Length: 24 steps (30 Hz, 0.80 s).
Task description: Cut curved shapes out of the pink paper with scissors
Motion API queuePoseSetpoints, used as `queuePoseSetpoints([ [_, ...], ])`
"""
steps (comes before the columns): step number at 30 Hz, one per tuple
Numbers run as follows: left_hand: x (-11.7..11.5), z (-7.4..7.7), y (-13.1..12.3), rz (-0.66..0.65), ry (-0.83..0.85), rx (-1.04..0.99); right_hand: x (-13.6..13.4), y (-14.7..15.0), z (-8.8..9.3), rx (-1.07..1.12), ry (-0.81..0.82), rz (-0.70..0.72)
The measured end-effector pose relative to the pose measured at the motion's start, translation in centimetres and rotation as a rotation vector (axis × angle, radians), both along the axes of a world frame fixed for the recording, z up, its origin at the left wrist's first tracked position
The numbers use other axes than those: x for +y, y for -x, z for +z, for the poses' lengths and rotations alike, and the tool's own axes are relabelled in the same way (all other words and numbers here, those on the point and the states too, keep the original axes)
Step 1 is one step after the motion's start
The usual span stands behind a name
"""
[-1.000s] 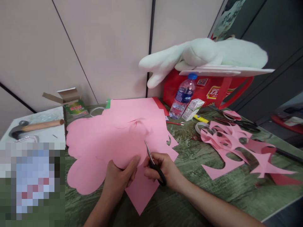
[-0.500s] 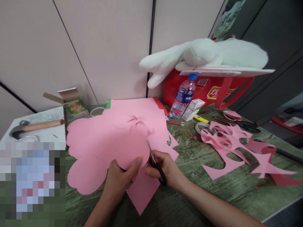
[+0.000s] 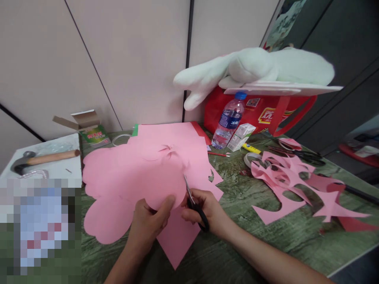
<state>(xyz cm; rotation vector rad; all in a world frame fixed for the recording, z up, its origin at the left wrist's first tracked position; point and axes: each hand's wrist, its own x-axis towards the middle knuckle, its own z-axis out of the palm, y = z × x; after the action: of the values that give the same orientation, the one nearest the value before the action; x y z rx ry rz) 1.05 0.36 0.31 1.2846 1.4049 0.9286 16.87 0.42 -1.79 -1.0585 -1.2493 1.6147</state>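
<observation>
A large pink paper sheet (image 3: 133,177) with scalloped, rounded edges lies over the green marbled table (image 3: 237,236). My left hand (image 3: 149,223) pinches its near edge, thumb on top. My right hand (image 3: 205,211) grips black-handled scissors (image 3: 194,203), whose blades point up into the paper just right of my left thumb. More pink sheets lie underneath, one corner pointing toward me.
Pink paper offcuts (image 3: 296,181) lie at the right. Behind stand a water bottle (image 3: 229,120), a small carton (image 3: 241,136), a red bag (image 3: 260,112) topped by a white plush toy (image 3: 254,71), tape rolls and another pair of scissors (image 3: 302,154). A hammer (image 3: 41,159) and a box (image 3: 89,126) sit at left.
The scissors have moved along the curved edge of the paper and my left thumb has shifted slightly right with it. Everything else is unchanged.
</observation>
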Motion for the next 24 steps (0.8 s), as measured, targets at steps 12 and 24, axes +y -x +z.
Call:
queuePoseSetpoints([
  [12,0.06,-0.28,0.39,-0.039,-0.027,-0.005,-0.08,0.24,0.11,-0.003,0.041,-0.010],
  [24,0.05,-0.38,0.42,-0.026,-0.019,-0.094,-0.14,0.25,0.36,0.024,0.056,-0.021],
])
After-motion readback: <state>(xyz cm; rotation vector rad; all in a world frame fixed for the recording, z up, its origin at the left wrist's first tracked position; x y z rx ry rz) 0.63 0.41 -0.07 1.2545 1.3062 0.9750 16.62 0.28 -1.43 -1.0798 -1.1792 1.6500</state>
